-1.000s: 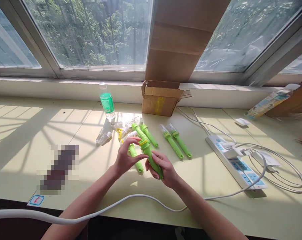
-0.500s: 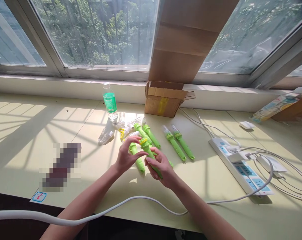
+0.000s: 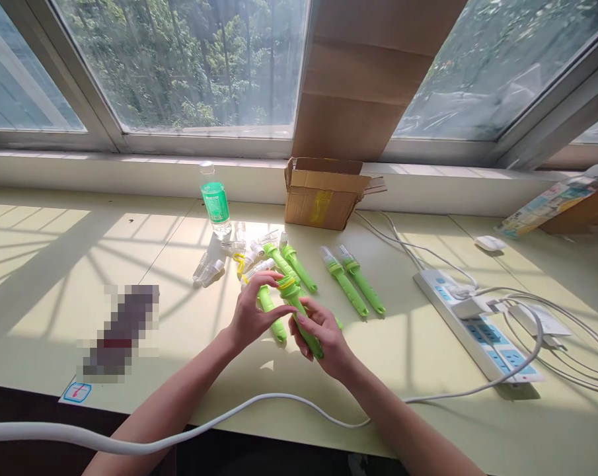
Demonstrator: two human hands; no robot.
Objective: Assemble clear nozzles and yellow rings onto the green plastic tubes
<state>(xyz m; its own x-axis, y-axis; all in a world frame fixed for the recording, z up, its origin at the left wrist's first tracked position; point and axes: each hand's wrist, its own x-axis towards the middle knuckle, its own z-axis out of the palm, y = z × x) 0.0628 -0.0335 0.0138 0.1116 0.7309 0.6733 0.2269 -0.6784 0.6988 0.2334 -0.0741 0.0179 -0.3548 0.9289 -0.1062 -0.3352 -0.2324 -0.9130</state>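
My right hand point(image 3: 323, 334) wraps its fingers around the body of a green plastic tube point(image 3: 301, 320), which is tilted with its threaded neck up and away from me. A yellow ring point(image 3: 287, 282) sits around that neck. With thumb and forefinger, my left hand point(image 3: 249, 307) grips the tube near its upper end. Just behind my hands lie more green tubes point(image 3: 299, 270), one partly hidden by my left hand. Clear plastic caps point(image 3: 208, 270) and a yellow loop point(image 3: 239, 263) are scattered to their left. Two green tubes with clear caps point(image 3: 347, 287) rest side by side on the right.
A water bottle point(image 3: 215, 203) and an open cardboard box point(image 3: 323, 195) stand near the window. On the right are a power strip point(image 3: 477, 330) and coiled cables. A white cable point(image 3: 259, 400) crosses in front of my forearms. A pixelated dark object point(image 3: 123, 330) lies at left.
The view has shifted slightly. Both hands keep hold of the green tube at nearly the same spot, with little visible movement of the fingers.
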